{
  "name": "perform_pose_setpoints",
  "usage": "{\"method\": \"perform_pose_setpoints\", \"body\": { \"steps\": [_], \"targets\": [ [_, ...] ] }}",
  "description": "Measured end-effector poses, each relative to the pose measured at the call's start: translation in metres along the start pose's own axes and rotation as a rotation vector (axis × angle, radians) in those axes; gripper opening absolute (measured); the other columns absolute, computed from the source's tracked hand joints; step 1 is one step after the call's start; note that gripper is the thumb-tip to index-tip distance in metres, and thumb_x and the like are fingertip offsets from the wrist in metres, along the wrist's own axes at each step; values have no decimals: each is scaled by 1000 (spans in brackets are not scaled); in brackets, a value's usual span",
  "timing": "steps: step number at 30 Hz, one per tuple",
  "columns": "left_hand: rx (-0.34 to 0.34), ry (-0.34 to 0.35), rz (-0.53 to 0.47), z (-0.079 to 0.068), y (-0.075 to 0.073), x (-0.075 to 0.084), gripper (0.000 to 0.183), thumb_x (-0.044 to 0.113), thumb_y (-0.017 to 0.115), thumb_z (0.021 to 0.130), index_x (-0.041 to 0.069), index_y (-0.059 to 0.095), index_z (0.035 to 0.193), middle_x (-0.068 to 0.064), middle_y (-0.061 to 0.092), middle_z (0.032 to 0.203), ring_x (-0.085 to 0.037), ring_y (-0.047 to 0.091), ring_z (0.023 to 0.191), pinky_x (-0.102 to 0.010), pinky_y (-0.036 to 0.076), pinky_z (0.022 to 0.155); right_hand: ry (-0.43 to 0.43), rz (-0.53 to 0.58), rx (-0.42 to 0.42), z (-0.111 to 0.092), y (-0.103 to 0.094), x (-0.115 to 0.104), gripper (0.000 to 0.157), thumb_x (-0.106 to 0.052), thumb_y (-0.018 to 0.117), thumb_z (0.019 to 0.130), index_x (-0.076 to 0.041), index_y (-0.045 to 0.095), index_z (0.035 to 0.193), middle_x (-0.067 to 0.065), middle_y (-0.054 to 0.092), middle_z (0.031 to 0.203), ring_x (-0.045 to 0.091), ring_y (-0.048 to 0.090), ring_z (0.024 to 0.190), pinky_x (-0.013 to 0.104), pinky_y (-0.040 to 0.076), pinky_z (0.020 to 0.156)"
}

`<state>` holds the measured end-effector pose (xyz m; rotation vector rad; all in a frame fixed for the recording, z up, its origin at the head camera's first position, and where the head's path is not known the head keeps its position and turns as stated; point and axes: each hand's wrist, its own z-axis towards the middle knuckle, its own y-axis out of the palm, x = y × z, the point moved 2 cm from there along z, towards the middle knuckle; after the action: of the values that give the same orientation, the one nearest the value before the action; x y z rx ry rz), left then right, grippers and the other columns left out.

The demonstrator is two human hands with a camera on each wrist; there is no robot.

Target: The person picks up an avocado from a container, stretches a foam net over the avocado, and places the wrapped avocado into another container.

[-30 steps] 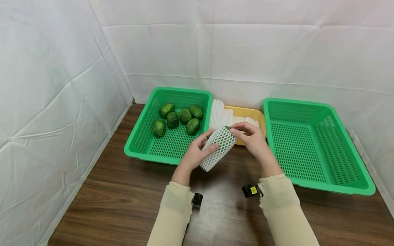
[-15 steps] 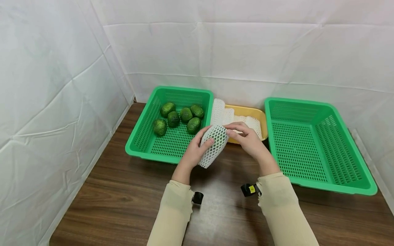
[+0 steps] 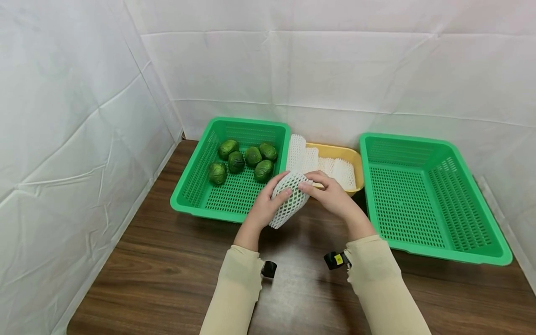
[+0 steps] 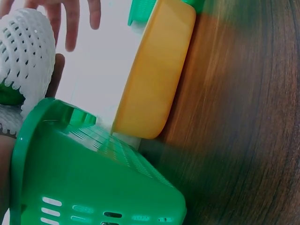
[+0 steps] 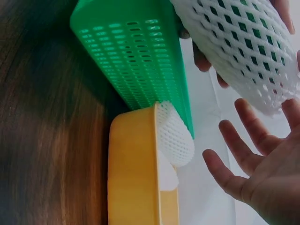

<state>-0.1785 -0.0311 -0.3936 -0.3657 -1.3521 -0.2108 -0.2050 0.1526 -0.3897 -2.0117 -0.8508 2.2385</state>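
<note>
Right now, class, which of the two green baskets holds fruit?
The left basket: six green fruits lie inside it, while the right basket shows none, only its bare slotted floor.

"Where is there room?"
"Over the wooden surface (image 3: pixel 299 298), between the left sleeve (image 3: pixel 234 291) and right sleeve (image 3: pixel 383 281)."
"And straight back?"
"Blocked: first the foam-netted fruit (image 3: pixel 290 202), then the yellow tray (image 3: pixel 331 151) between the left green basket (image 3: pixel 228 200) and right green basket (image 3: pixel 406 204), white sheeting (image 3: pixel 326 70) behind."

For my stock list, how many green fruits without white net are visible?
6, all in the left green basket: rear-left fruit, front-left fruit, front-right fruit, rear-right fruit, two middle fruits.
</note>
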Motion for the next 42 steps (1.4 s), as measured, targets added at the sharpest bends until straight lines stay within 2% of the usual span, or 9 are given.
{"method": "perform_pose_setpoints", "body": {
  "steps": [6, 9, 16, 20, 24, 30, 35, 39, 42],
  "targets": [
    [0, -17, 14, 3, 3, -1, 49, 15, 43, 97, 3, 31, 143, -23, 43, 134, -35, 50, 111, -46, 43, 89, 67, 44, 52, -1, 3, 3, 35, -33, 61, 90, -5, 60, 112, 11, 56, 114, 26, 54, 105, 37, 49, 82],
    [12, -27, 4, 5, 4, -2, 47, 17, 41, 98, 4, 32, 143, -22, 44, 132, -34, 51, 110, -45, 44, 89, 71, 66, 75, -2, 1, 3, 36, -33, 62, 89, -7, 57, 114, 11, 55, 114, 27, 53, 106, 37, 48, 83],
    [70, -22, -12, 6, 3, 1, 44, 20, 27, 103, -1, 30, 142, -23, 40, 136, -35, 45, 119, -47, 38, 96, 61, 220, 61, -4, 2, 7, 63, -21, 61, 90, -10, 23, 139, 20, 43, 126, 31, 49, 111, 41, 45, 88],
    [94, -9, -19, 6, 3, 2, 44, 20, 24, 104, 1, 32, 143, -21, 39, 138, -34, 44, 120, -47, 38, 96, 110, 239, 12, -7, 9, 9, 73, -23, 62, 89, -12, 15, 144, 22, 44, 129, 32, 52, 108, 46, 46, 86],
    [157, 1, -39, 6, 3, -3, 42, 21, 28, 104, 6, 37, 142, -17, 42, 139, -30, 46, 120, -45, 40, 95, 109, 255, -25, -9, 17, 7, 83, -25, 66, 87, -11, 9, 146, 23, 41, 131, 34, 50, 112, 50, 44, 87],
    [314, 43, -147, 13, 6, -15, 41, 35, 38, 100, 19, 49, 136, -2, 50, 134, -18, 51, 117, -38, 43, 93, 83, 265, -26, -11, 22, 1, 83, -25, 69, 85, -14, 14, 146, 16, 35, 138, 31, 44, 121, 43, 44, 90],
    [405, 108, -208, 16, 14, -11, 38, 36, 49, 96, 17, 58, 128, 0, 56, 128, -16, 56, 111, -35, 47, 88, 26, 298, 25, -11, 18, -6, 75, -21, 67, 86, -15, 22, 145, 10, 35, 140, 29, 40, 125, 45, 42, 93],
    [408, 138, -199, 14, 15, -7, 35, 27, 50, 97, 13, 57, 129, -2, 55, 128, -16, 54, 112, -32, 45, 90, 29, 282, 22, -12, 10, -14, 75, -18, 67, 86, -12, 21, 145, 13, 36, 138, 31, 39, 126, 46, 40, 95],
    [340, 174, -168, 14, 16, -5, 37, 21, 47, 99, 8, 51, 133, -8, 54, 129, -20, 53, 114, -35, 45, 90, 51, 232, 46, -16, -6, -22, 74, -16, 67, 85, -10, 22, 144, 17, 37, 137, 34, 40, 124, 49, 39, 95]
  ]
}}
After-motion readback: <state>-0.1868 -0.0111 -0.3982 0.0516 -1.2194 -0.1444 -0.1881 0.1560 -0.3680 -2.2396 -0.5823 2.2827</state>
